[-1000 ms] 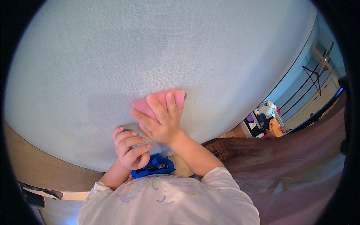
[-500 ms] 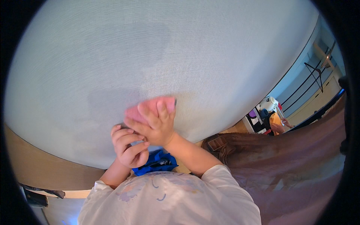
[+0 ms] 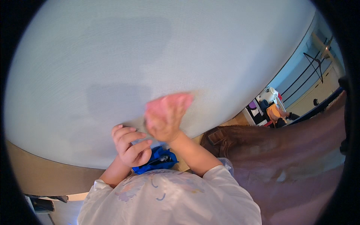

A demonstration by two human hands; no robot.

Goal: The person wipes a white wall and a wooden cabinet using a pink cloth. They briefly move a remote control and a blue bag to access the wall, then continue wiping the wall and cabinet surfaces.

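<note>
A pink cloth (image 3: 168, 100) lies against the pale, textured wall (image 3: 210, 48), with my right hand (image 3: 167, 125) pressing over it. Motion smears that hand's fingers, which reach toward the cloth's far edge. To its left, my left hand (image 3: 131, 146) is raised with loosely curled fingers, apart from one another and around nothing. It is apart from the cloth and close to the wall.
A blue bag (image 3: 161, 159) sits just below my hands. Brown fabric (image 3: 285, 168) spreads along the right side. Farther right, another person's hand (image 3: 275, 112) is beside an orange item, below a black hanger (image 3: 318, 67). A tan panel (image 3: 48, 165) borders the wall at lower left.
My right hand and the pink cloth have moved right along the wall, away from my left hand. My left hand has barely moved. The other person's hand at far right has shifted.
</note>
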